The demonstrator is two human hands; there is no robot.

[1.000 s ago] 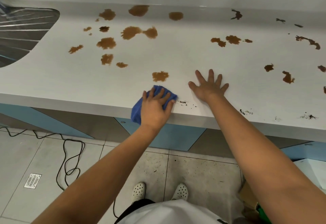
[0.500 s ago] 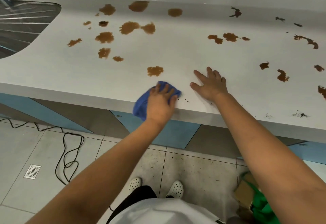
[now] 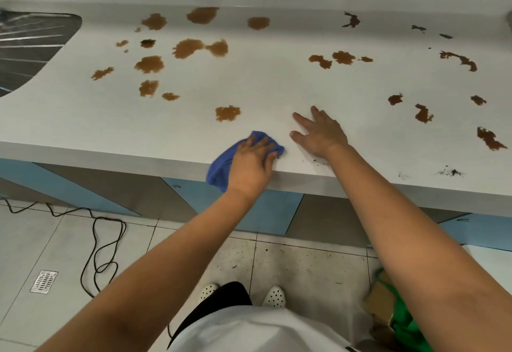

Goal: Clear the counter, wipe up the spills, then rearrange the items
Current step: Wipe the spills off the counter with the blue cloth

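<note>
Two hands are resting on a messy white tabletop [image 3: 83, 118].
A black cord [image 3: 102, 243] and one drain [image 3: 44, 281] are lying on the tiled floor [image 3: 33, 243]. Many brown spills [image 3: 227, 113] are dotting the top. The left hand [image 3: 250, 164] is pressing one blue cloth [image 3: 221, 166] at the front edge, its grip curled on it; the right hand [image 3: 321, 132] is lying flat, open.

Blue cloth [image 3: 221, 168]; white counter [image 3: 83, 118]; brown spills [image 3: 191, 48].
</note>
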